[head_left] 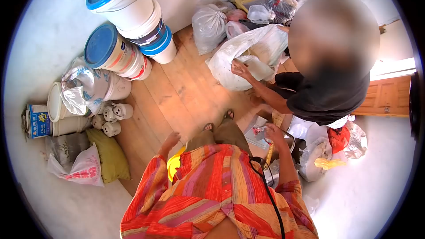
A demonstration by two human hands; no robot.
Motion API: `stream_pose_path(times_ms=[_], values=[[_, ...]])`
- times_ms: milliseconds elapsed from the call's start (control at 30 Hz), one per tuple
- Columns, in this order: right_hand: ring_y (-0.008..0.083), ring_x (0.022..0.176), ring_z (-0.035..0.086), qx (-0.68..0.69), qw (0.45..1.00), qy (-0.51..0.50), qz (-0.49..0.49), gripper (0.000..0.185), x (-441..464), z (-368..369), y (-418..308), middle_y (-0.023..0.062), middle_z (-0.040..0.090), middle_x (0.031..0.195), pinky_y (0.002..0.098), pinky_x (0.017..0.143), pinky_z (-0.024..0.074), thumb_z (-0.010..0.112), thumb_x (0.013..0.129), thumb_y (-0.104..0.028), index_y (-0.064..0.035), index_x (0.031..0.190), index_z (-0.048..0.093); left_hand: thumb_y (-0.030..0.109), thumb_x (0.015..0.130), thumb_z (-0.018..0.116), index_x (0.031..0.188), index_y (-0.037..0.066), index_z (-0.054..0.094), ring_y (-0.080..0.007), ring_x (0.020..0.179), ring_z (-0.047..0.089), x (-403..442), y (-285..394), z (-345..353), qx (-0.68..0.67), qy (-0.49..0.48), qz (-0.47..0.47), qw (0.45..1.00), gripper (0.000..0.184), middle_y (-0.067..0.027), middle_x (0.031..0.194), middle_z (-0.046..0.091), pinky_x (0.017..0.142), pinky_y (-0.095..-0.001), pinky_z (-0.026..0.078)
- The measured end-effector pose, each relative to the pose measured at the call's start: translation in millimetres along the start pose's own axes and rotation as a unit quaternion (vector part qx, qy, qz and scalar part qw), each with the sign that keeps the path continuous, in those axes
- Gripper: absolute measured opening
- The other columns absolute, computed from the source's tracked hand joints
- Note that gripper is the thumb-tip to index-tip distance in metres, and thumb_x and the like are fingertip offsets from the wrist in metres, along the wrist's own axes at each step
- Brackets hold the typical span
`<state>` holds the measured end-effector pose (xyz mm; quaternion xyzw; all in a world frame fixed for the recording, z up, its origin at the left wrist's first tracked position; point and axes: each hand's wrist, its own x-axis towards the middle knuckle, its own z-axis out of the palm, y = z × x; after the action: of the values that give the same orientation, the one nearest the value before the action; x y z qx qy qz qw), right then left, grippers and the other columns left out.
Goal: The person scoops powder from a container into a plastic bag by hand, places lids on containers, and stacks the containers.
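Observation:
My left hand hangs beside my left hip with its fingers loosely apart and nothing in them. Below it, partly behind my shirt, shows a yellow round thing. On my other side, my right hand has its fingers curled together near a clear plastic item with red marks; what they hold, if anything, is too small to make out. Across from me another person in a dark top bends forward. Their hands grip the rim of a large white plastic sack, which gapes toward me.
White buckets with blue lids stand stacked along the left wall. Nearby are several small white rolls and an olive cushion. Tied bags crowd the back wall; more bags lie at right. A wooden floor runs between.

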<state>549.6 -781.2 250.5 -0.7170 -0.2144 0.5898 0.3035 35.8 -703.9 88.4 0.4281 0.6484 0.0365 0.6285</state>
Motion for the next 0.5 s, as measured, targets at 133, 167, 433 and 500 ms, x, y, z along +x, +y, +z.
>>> stream_pose_path(times_ms=[133, 167, 433, 500], values=[[0.0125, 0.080, 0.058, 0.000, 0.999, -0.033, -0.026, 0.033, 29, 12, -38, 0.0073, 0.059, 0.098, 0.0263, 0.069, 0.0483, 0.054, 0.088, -0.018, -0.0008, 0.116, 0.051, 0.020, 0.083, 0.053, 0.125, -0.005, 0.040, -0.0238, 0.075, 0.060, 33, 84, 19, 0.053, 0.034, 0.070, 0.996, 0.051, -0.0147, 0.085, 0.063, 0.070, -0.0349, 0.048], [0.0125, 0.078, 0.058, -0.005, 0.998, -0.052, -0.028, 0.032, 33, 14, -49, 0.0069, 0.058, 0.098, 0.0260, 0.069, 0.0483, 0.054, 0.088, -0.017, -0.0007, 0.116, 0.051, 0.021, 0.084, 0.053, 0.126, -0.004, 0.038, -0.0255, 0.080, 0.060, 46, 104, 23, 0.063, 0.050, 0.125, 0.989, 0.052, -0.0159, 0.090, 0.062, 0.073, -0.0357, 0.048], [0.0130, 0.078, 0.058, 0.016, 0.998, -0.053, -0.010, 0.028, 79, -14, -111, 0.0079, 0.062, 0.096, 0.0252, 0.069, 0.0492, 0.050, 0.091, -0.018, -0.0004, 0.113, 0.050, 0.032, 0.075, 0.070, 0.133, 0.000, 0.030, -0.0338, 0.119, 0.041, 75, 332, 97, -0.023, 0.149, 0.239, 0.959, 0.077, -0.0237, 0.132, 0.036, 0.098, -0.0419, 0.036], [0.0129, 0.077, 0.059, -0.016, 1.000, -0.014, -0.018, 0.024, 80, -18, -114, 0.0091, 0.063, 0.092, 0.0247, 0.066, 0.0498, 0.050, 0.091, -0.017, -0.0009, 0.109, 0.050, 0.033, 0.069, 0.075, 0.134, -0.001, 0.027, -0.0360, 0.122, 0.037, 94, 364, 123, 0.034, 0.174, 0.278, 0.944, 0.088, -0.0249, 0.134, 0.032, 0.100, -0.0433, 0.034]])
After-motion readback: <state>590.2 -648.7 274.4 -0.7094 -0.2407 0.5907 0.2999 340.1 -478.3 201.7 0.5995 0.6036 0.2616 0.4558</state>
